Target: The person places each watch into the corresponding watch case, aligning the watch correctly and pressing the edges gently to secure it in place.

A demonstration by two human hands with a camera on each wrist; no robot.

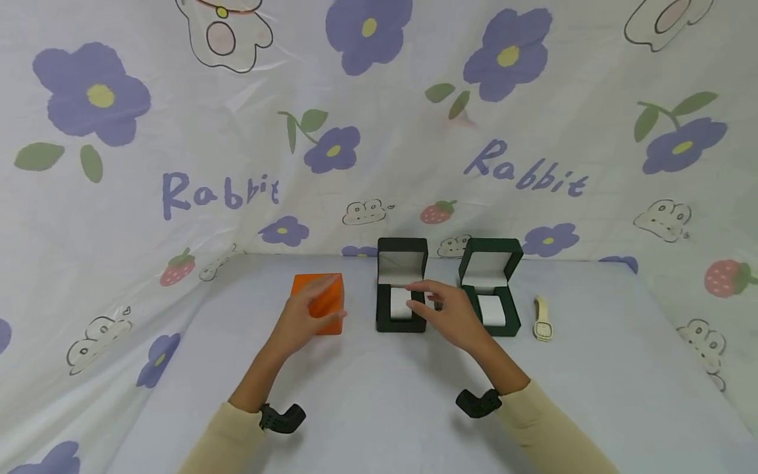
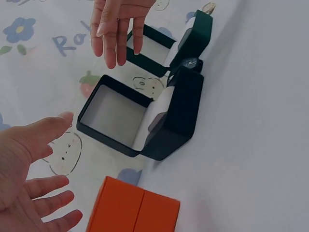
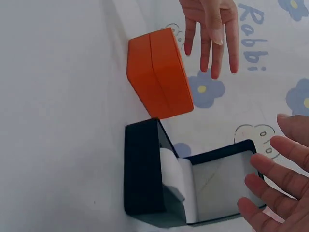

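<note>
My left hand [image 1: 300, 315] hovers above a closed orange box [image 1: 329, 299], thumb and fingers spread apart, holding nothing. Its fingers appear clear of the box in the left wrist view. My right hand [image 1: 453, 313] is raised between two opened watch boxes, fingers extended and nothing in them. The nearer one is a black watch box [image 1: 401, 326] with a white cushion [image 1: 399, 304] inside. Right of it stands a dark green watch box [image 1: 493, 245], also with a white cushion [image 1: 491, 311]. A dark watch [image 2: 190, 64] lies between these boxes, mostly hidden by my right hand in the head view.
A gold watch [image 1: 541, 322] lies to the right of the green box. All of these things stand on a white-covered table [image 1: 367, 408]. Behind them hangs a white cloth [image 1: 379, 171] printed with flowers and rabbits.
</note>
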